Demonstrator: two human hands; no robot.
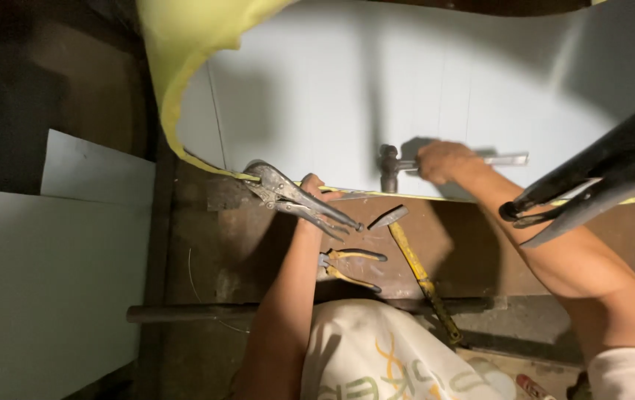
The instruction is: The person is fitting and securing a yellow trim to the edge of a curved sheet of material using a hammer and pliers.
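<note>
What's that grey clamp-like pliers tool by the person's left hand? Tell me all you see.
The locking pliers look like worn, dull grey metal. Their jaws bite the edge of the pale sheet where its yellow film peels back; the two handles slant down to the right. The left hand rests just behind them, against the sheet's edge.

A dim workshop lit by one bright light from the near side, which throws hard shadows. A worn brown workbench (pixel 473 252) fills the middle. Pale flat sheets (pixel 43 274) lie at the left, and darkness lies far left.
</note>
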